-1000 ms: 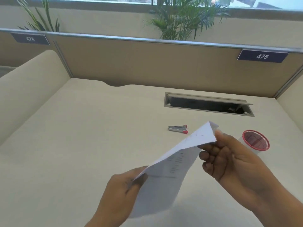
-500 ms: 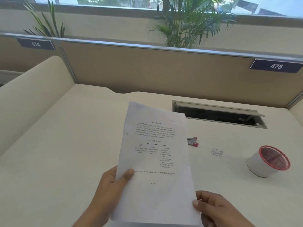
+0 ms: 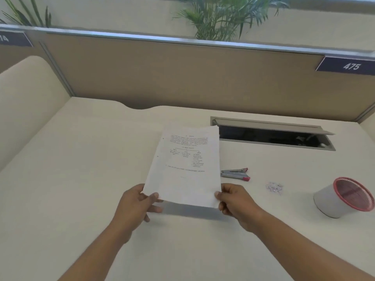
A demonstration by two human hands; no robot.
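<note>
Both hands, left (image 3: 136, 201) and right (image 3: 235, 199), pinch the printed paper (image 3: 185, 167) by its near corners above the desk (image 3: 81, 179).

From where I stand, the one camera sits on the person's head and looks forward and down, close above the left hand (image 3: 134, 203) and the right hand (image 3: 237, 203) — over the desk (image 3: 81, 159) up to the partition (image 3: 182, 78) behind.

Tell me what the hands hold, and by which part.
The printed paper: left hand pinches its near left corner, right hand its near right corner.
</note>
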